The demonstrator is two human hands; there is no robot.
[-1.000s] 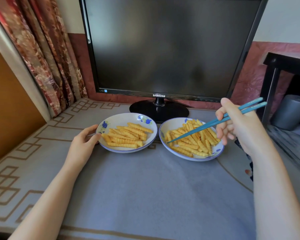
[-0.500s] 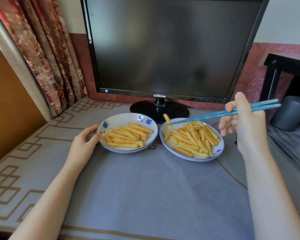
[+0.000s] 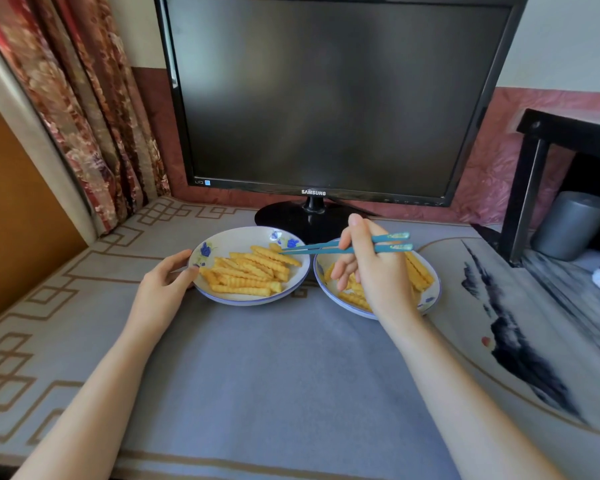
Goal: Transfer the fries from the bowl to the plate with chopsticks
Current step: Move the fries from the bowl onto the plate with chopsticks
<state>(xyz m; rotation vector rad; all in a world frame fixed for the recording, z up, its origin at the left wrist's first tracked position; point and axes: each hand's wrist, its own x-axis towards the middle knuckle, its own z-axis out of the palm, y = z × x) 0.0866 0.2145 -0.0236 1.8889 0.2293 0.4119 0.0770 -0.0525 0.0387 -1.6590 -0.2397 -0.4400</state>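
Right, head view: right hand [image 3: 371, 268] pinches chopsticks [image 3: 326, 247], tips over the plate [image 3: 243, 233]; can't tell if a fry's clamped. Left hand [image 3: 167, 282] grips the plate rim. Fries [image 3: 253, 271] piled there, more left in bowl [image 3: 433, 292]. Roughly halfway, I'd judge.

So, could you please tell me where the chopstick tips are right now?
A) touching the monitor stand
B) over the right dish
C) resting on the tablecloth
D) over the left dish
D: the chopsticks, held in the right hand, reach across so their tips sit over the far side of the left dish, above its fries.
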